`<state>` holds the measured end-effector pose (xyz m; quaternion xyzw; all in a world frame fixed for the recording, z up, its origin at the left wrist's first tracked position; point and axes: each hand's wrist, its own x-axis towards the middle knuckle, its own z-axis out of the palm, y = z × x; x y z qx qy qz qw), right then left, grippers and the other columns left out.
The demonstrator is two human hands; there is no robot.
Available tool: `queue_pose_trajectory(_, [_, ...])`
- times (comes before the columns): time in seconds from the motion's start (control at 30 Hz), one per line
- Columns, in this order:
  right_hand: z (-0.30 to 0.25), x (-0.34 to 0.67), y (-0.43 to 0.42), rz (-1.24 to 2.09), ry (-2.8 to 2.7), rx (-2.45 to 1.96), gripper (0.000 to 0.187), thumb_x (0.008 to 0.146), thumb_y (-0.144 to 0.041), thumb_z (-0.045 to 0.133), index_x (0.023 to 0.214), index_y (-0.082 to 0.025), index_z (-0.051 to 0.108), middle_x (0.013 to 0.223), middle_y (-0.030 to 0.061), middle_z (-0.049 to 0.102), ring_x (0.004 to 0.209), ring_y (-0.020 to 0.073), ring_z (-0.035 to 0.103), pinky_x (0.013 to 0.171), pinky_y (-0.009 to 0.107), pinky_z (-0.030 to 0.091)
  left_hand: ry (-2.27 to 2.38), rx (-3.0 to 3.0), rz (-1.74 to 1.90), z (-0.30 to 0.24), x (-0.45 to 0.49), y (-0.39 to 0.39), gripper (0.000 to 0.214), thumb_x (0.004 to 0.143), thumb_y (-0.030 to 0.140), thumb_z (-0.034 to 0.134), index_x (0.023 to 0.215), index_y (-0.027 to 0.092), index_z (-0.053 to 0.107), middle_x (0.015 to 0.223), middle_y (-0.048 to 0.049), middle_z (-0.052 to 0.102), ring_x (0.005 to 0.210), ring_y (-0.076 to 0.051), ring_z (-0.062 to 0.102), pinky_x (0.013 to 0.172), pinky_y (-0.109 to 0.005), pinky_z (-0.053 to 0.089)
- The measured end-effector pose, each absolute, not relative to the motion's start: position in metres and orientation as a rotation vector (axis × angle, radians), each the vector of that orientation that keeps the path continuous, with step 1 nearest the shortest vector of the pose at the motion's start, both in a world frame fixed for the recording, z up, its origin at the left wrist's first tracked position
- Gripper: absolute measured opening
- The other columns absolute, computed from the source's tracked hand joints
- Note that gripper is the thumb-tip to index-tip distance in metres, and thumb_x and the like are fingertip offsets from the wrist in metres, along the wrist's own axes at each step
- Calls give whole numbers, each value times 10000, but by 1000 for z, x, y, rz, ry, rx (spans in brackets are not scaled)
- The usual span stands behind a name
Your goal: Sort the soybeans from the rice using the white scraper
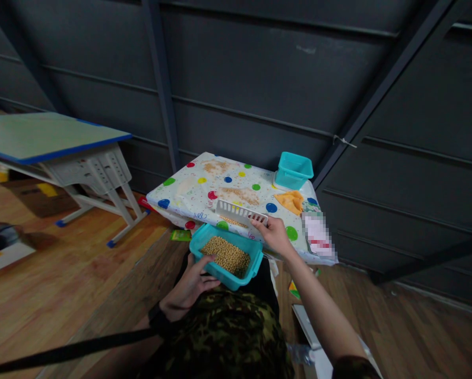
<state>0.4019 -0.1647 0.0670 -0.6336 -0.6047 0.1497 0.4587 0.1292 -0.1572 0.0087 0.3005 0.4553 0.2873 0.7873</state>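
Note:
A teal plastic bin [255, 266] rests over my lap, just below the table's front edge, with a heap of round yellow soybeans [227, 253] in it. My left hand [194, 281] grips the bin's near left side, thumb over the rim. In my right hand [274, 231] is a white slotted plastic piece [239, 212], held by its right end on the tabletop. Some soybeans [234, 222] lie along the front edge, on the near side of the slotted piece. Behind it is a patch of small tan grains [239, 195], and a second tan patch [216, 167] lies farther back.
The table [172, 195] has a white cover with coloured dots. At its right stand a second teal bin [293, 171], an orange cloth [290, 201] and a blurred-out packet [318, 234]. A school desk [54, 137] stands left; a dark panelled wall [243, 73] rises behind.

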Motion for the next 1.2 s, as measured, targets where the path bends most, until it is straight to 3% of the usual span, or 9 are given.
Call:
queue_pose_trajectory(0.2, [66,391,-178,415,-1465,-1561,528,934,-673,650,640,-238,587,591,0,542,592,171,464,562,307,369,996,649,591,7,128,-156,486,959,347,755,1300,281,415,1046,-92,760,793,-278,822,925,-502,664])
queue_pose_trajectory(0.53, [72,422,-129,222,-1316,-1558,573,858,-753,661,613,-250,537,591,6,515,616,177,449,583,315,337,1018,658,591,13,118,-149,555,928,337,776,1345,287,414,1005,-84,766,763,-277,824,890,-486,679])
queue_pose_trajectory(0.7, [80,439,-87,184,-1323,-1562,525,866,-689,679,605,-258,529,582,0,512,637,195,479,612,316,353,1059,649,604,10,112,-143,606,909,347,790,1376,300,408,976,-69,754,742,-270,808,840,-473,686])
queue_pose_trajectory(0.8, [83,442,-65,164,-1305,-1618,453,874,-550,704,584,-263,505,580,-9,505,623,186,465,623,317,333,1052,646,608,6,109,-141,717,865,380,819,1422,285,377,969,-71,753,734,-276,804,838,-476,682])
queue_pose_trajectory(0.97, [86,441,-40,215,-1422,-1651,268,878,-384,705,668,-241,622,605,-15,531,630,185,483,656,319,327,1041,646,608,-1,108,-137,971,689,460,939,1460,261,383,976,-68,741,742,-289,800,826,-471,673])
queue_pose_trajectory(1.2, [83,451,-33,304,-1447,-1614,436,870,-551,731,619,-240,557,601,-11,534,637,181,485,625,311,340,1071,614,603,-6,105,-133,1058,553,495,996,1414,250,432,939,-23,703,703,-257,765,812,-470,688])
